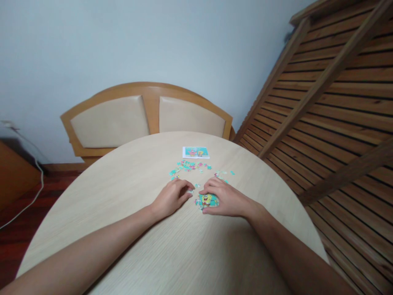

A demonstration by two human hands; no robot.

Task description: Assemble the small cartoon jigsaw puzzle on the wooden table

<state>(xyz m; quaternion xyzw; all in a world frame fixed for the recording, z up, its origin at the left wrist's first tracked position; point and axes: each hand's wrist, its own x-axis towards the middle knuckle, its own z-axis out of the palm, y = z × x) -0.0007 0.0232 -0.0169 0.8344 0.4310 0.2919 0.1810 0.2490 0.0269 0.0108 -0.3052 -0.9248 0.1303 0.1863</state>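
A partly joined jigsaw puzzle (207, 200), turquoise with a yellow cartoon figure, lies flat on the table. My right hand (225, 197) curves around its right side, thumb at the near edge and fingers at the far edge. Just left of it, my left hand (173, 196) pinches a small puzzle piece (190, 191) between thumb and fingertips. One loose piece (197, 185) rests between the hands, beyond the joined part. Farther off lies a spread of loose puzzle pieces (190, 165), turquoise, pink and white, with several more pieces (225, 173) beyond my right hand.
Behind the pieces lies a picture card (196, 153) with a pink and a yellow cartoon figure. The round pale wooden table (129, 180) fills the middle. A padded headboard (150, 110) stands behind it, a slatted wooden frame (322, 102) leans at right, and a white cable (38, 192) hangs at left.
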